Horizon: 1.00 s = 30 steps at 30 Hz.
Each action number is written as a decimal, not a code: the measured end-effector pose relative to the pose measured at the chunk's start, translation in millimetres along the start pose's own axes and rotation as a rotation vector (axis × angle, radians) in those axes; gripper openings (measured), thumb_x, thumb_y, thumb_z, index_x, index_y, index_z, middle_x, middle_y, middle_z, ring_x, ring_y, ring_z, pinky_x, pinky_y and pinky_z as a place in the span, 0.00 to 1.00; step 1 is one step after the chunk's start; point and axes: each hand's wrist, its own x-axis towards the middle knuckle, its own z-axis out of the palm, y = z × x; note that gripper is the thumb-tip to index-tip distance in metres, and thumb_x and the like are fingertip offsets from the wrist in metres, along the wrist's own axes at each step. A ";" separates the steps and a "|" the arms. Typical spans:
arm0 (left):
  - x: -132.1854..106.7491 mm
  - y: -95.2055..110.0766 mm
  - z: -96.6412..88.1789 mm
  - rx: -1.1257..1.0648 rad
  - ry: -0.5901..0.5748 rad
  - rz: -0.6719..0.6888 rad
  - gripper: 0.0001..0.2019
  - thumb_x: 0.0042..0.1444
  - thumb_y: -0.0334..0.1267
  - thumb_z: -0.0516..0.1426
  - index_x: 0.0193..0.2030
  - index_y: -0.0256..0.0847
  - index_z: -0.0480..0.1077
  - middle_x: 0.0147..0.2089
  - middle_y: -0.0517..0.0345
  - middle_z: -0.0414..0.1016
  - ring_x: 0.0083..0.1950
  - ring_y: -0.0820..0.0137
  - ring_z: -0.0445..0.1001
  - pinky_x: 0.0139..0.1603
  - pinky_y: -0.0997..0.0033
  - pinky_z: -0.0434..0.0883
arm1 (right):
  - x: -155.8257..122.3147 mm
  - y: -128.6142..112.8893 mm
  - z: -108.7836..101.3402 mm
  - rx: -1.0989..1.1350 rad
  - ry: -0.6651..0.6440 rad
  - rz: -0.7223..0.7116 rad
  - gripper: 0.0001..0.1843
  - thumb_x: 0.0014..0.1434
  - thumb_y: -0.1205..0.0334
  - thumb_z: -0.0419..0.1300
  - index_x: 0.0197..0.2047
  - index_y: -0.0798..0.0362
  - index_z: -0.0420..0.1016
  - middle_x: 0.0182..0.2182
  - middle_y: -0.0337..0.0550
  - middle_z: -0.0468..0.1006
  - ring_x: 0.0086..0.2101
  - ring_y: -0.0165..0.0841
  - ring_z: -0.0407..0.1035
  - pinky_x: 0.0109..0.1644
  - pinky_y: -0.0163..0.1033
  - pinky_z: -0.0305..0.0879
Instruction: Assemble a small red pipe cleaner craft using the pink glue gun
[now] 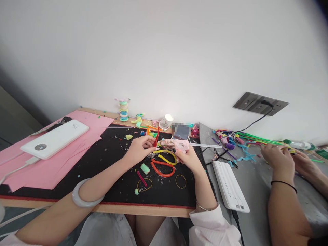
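Note:
Over the black mat [112, 184], my left hand [139, 149] pinches a bent red pipe cleaner [157, 136] upright between thumb and fingers. My right hand [188, 158] is wrapped round a pink hot glue gun [176, 145], its nozzle pointing left at the red piece. Whether nozzle and pipe cleaner touch, I cannot tell. A long white glue stick [206, 145] sticks out of the gun's back. Below the hands lie an orange-red fuzzy loop [162, 175] and a yellow one [167, 158]. Closer to me are a mint fuzzy piece [145, 168] and a magenta piece [141, 178].
Pink paper [61, 171] with a white power bank [55, 138] covers the left side. A paper cup [166, 122] and a striped fuzzy stack [124, 111] stand by the wall. At right are another power bank [230, 186] and another person's hands [279, 159].

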 end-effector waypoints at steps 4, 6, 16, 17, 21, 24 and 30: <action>0.2 1.3 -0.3 0.025 -0.006 0.006 0.13 0.44 0.39 0.62 0.37 0.37 0.68 0.32 0.56 0.73 0.33 0.69 0.73 0.38 0.66 0.74 | 0.1 -0.3 0.8 -0.018 -0.010 0.006 0.12 0.52 0.55 0.57 0.25 0.55 0.64 0.13 0.33 0.63 0.15 0.23 0.53 0.17 0.30 0.47; -0.1 2.2 -0.4 0.037 -0.010 0.004 0.13 0.44 0.38 0.61 0.37 0.37 0.69 0.32 0.56 0.73 0.33 0.69 0.73 0.38 0.67 0.74 | 0.2 -0.5 0.8 -0.023 -0.012 0.011 0.13 0.52 0.55 0.58 0.24 0.55 0.64 0.13 0.33 0.63 0.15 0.23 0.53 0.18 0.30 0.48; -1.3 2.7 0.2 0.042 -0.005 -0.011 0.13 0.44 0.37 0.62 0.37 0.37 0.68 0.31 0.57 0.72 0.32 0.71 0.72 0.36 0.69 0.74 | 1.7 2.7 0.8 -0.023 0.023 0.014 0.14 0.52 0.52 0.58 0.28 0.56 0.66 0.14 0.33 0.63 0.16 0.24 0.53 0.18 0.30 0.48; -1.3 2.7 0.3 0.044 -0.006 -0.011 0.13 0.44 0.37 0.62 0.37 0.37 0.68 0.31 0.57 0.73 0.32 0.71 0.72 0.36 0.69 0.74 | 1.7 2.5 0.8 -0.021 0.023 0.012 0.14 0.52 0.52 0.58 0.28 0.56 0.66 0.14 0.33 0.63 0.16 0.24 0.53 0.18 0.30 0.48; -1.3 2.6 0.5 0.044 -0.016 -0.015 0.12 0.44 0.37 0.62 0.36 0.37 0.69 0.32 0.57 0.73 0.32 0.71 0.73 0.37 0.69 0.74 | 1.7 1.7 0.8 -0.018 0.028 -0.002 0.14 0.52 0.52 0.58 0.29 0.56 0.66 0.14 0.33 0.63 0.16 0.24 0.53 0.18 0.30 0.49; -1.5 3.1 0.2 0.044 -0.022 -0.014 0.13 0.44 0.39 0.62 0.37 0.37 0.69 0.32 0.56 0.73 0.32 0.71 0.73 0.37 0.69 0.74 | 1.8 1.5 0.5 -0.016 0.047 -0.011 0.13 0.52 0.53 0.58 0.28 0.56 0.65 0.14 0.33 0.63 0.16 0.24 0.54 0.18 0.30 0.49; -1.9 5.8 -0.1 0.053 -0.034 -0.006 0.14 0.44 0.41 0.62 0.36 0.36 0.69 0.31 0.56 0.73 0.32 0.71 0.73 0.37 0.68 0.74 | 2.1 -2.6 0.3 0.002 0.086 -0.012 0.14 0.51 0.55 0.57 0.23 0.55 0.62 0.13 0.34 0.63 0.15 0.24 0.54 0.18 0.30 0.49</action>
